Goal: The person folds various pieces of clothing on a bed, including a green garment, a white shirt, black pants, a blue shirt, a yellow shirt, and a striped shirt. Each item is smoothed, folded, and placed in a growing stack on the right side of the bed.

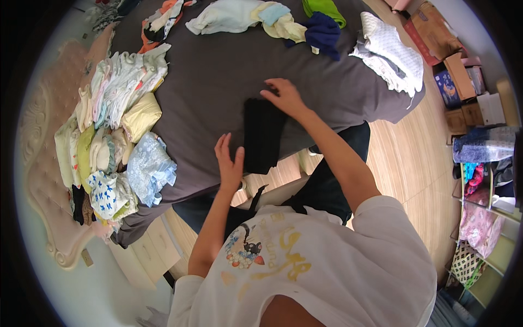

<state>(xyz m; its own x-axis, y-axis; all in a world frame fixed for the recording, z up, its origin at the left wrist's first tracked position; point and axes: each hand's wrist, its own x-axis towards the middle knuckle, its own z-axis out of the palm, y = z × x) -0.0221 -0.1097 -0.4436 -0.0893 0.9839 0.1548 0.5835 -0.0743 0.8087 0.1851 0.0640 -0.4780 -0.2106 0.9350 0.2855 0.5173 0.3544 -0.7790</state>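
Note:
A black folded cloth item (263,137) lies lengthwise at the near edge of a bed with a dark grey sheet (204,81). My left hand (230,161) is at its left side near the lower part, fingers apart, holding nothing. At the upper right corner of the black cloth is my right hand (286,96), its fingers spread and slightly bent with nothing gripped. Whether the right palm touches the cloth is unclear.
Folded clothes (118,90) are stacked along the left, beside a light blue garment (149,165). Across the far side lie a white garment (224,16), a navy one (322,34) and a green one (325,10). White textiles (392,53) rest at the right. Boxes (433,30) and shelves (490,212) stand beyond.

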